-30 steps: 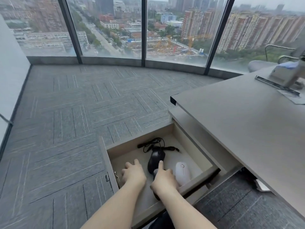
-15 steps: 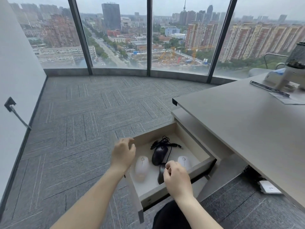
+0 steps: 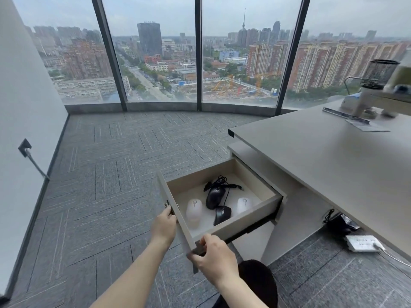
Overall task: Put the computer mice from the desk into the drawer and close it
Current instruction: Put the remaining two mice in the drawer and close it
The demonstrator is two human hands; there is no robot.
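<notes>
A: Where does the task stand?

B: The loading looks done. The drawer is pulled out from under the bench, and the mice lie on its floor. No mouse shows on the visible part of the bench; its far right end runs out of view, so I cannot vouch for that part.

A: How many mice, by kind?

B: Four. Two white: one near the left wall, one near the right. Two black: the larger in the middle, with its cord bunched toward the back, and a smaller one just in front of it, close against the front panel. One drawer, two hands.

A: And the hands?

B: The left hand is curled against the outside of the drawer's left wall, fingers hooked at its upper edge beside the metal fitting. The right hand pinches the near corner of the drawer front, thumb on top, fingers underneath. Neither hand holds a mouse.

A: What remains?

B: By my judgement, only the closing: the drawer is wide open and must be pushed in under the bench. The cord sits well inside the walls, so it seems unlikely to catch.
</notes>
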